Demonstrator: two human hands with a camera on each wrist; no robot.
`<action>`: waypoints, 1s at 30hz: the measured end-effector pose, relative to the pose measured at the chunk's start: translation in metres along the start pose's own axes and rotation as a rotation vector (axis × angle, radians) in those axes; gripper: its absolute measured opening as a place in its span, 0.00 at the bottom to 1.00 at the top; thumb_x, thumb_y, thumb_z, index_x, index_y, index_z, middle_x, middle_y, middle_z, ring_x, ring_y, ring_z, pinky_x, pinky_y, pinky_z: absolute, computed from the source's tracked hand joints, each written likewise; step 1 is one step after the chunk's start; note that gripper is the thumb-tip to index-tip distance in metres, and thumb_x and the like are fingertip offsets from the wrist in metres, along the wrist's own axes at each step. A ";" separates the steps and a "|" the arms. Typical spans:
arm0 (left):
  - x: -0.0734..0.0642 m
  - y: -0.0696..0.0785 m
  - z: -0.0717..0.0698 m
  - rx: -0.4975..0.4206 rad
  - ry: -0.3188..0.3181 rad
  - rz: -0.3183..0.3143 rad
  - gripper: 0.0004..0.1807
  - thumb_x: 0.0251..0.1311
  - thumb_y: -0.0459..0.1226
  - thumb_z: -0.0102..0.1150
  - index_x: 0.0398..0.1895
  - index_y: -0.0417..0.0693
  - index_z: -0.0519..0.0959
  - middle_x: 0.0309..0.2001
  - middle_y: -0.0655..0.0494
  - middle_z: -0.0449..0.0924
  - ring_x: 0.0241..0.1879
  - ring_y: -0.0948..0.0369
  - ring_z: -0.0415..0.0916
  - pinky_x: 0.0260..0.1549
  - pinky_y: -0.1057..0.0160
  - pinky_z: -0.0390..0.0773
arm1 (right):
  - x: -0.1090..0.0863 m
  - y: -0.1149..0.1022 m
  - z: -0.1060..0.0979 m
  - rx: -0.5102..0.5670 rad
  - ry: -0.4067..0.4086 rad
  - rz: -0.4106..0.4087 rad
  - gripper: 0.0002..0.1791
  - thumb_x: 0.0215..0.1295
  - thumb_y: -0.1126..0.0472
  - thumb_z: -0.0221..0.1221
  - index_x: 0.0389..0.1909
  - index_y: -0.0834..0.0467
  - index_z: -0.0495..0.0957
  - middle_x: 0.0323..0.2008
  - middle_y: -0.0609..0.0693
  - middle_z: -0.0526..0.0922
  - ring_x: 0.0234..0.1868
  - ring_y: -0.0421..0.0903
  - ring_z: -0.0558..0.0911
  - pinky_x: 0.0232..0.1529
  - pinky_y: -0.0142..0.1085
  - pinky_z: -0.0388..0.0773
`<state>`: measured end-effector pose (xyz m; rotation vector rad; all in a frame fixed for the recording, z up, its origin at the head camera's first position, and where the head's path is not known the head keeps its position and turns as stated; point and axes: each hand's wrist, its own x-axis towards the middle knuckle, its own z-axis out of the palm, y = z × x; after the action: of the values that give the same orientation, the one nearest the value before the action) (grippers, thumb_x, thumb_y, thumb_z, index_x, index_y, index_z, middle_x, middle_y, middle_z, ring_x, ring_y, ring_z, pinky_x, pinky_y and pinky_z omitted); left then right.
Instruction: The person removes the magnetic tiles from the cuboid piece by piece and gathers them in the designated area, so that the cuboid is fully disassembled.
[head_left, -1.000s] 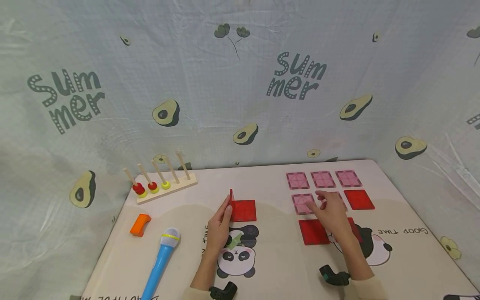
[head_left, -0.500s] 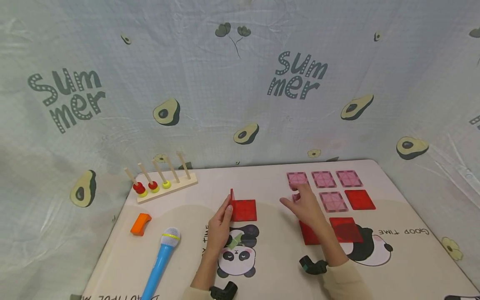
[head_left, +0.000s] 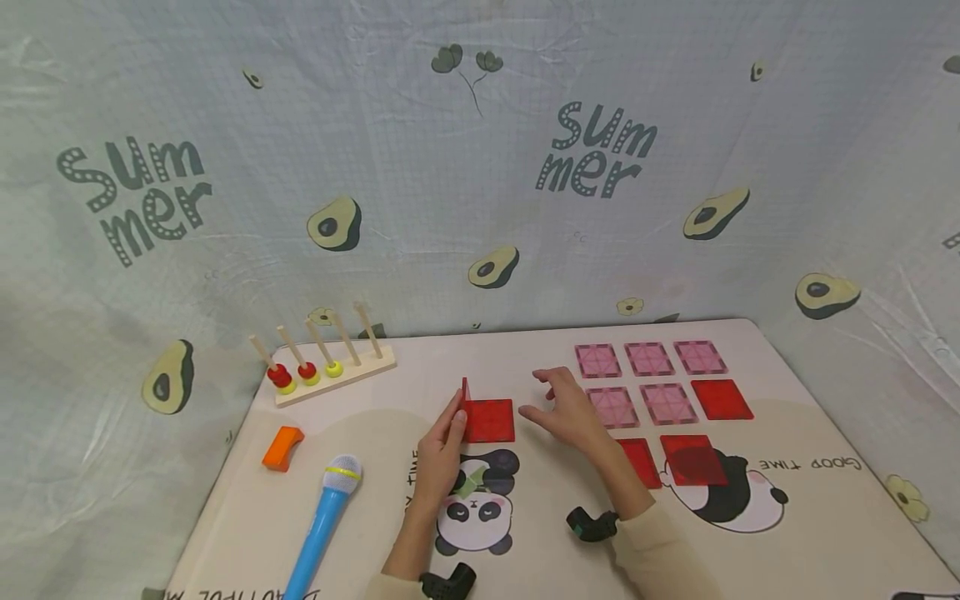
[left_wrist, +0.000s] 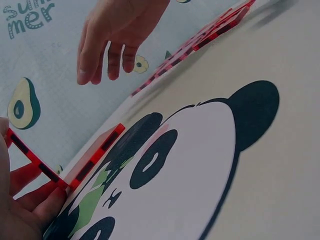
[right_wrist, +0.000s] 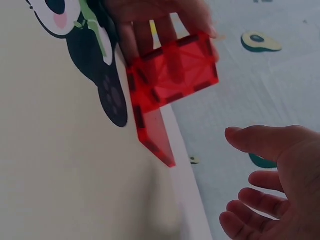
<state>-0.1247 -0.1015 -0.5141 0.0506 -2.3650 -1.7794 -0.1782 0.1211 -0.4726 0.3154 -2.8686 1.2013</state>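
Note:
My left hand (head_left: 438, 457) holds a translucent red square magnetic tile (right_wrist: 187, 72) upright, thumb at its near edge and fingers behind it. The upright tile meets the edge of a second red magnetic tile (head_left: 492, 421) that lies flat on the table. To the right of this pair, my right hand (head_left: 572, 417) hovers with thumb and fingers apart and nothing between them. Farther right lie several pink magnetic tiles (head_left: 648, 359) in two rows. Red tiles (head_left: 722, 399) lie beside and below them; one red tile (head_left: 639, 462) is partly covered by my right forearm.
On the left stand a wooden peg stacker (head_left: 337, 379) with red and yellow beads, an orange arched block (head_left: 282, 449) and a blue toy microphone (head_left: 322, 517). The white table (head_left: 555, 533) has printed pandas. A patterned cloth (head_left: 420, 167) hangs behind it.
My right hand has moved left from above the pink tiles to near the red pair, uncovering tiles on the right. The left hand and its upright tile stay in place.

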 end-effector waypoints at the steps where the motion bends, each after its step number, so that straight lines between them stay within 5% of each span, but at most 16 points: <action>1: 0.000 0.000 0.000 -0.002 -0.002 -0.001 0.25 0.75 0.49 0.49 0.73 0.65 0.68 0.71 0.53 0.71 0.71 0.50 0.69 0.66 0.45 0.72 | 0.001 -0.001 0.003 -0.001 -0.005 -0.002 0.36 0.58 0.51 0.71 0.66 0.57 0.71 0.61 0.55 0.74 0.50 0.49 0.78 0.46 0.40 0.85; 15: 0.000 0.000 0.000 -0.006 -0.005 0.007 0.25 0.75 0.49 0.49 0.73 0.65 0.68 0.71 0.53 0.71 0.71 0.50 0.69 0.65 0.47 0.73 | 0.011 -0.001 0.038 -0.015 -0.115 -0.027 0.40 0.52 0.54 0.75 0.66 0.60 0.71 0.59 0.56 0.75 0.50 0.49 0.78 0.57 0.45 0.84; 22: 0.000 0.001 0.000 0.001 -0.003 0.002 0.25 0.75 0.50 0.49 0.73 0.66 0.68 0.70 0.52 0.71 0.70 0.49 0.70 0.64 0.46 0.74 | 0.011 -0.003 0.045 -0.068 -0.167 -0.019 0.49 0.45 0.51 0.78 0.68 0.62 0.70 0.60 0.60 0.73 0.60 0.54 0.76 0.63 0.50 0.79; 30: 0.001 0.001 0.000 0.002 -0.001 -0.008 0.25 0.75 0.50 0.49 0.73 0.67 0.68 0.71 0.52 0.71 0.70 0.47 0.69 0.64 0.46 0.74 | 0.012 -0.004 0.048 -0.109 -0.193 -0.022 0.47 0.45 0.50 0.79 0.65 0.63 0.72 0.58 0.60 0.71 0.57 0.52 0.76 0.63 0.48 0.80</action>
<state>-0.1254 -0.1010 -0.5134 0.0600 -2.3705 -1.7807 -0.1865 0.0826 -0.5024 0.4831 -3.0694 1.0607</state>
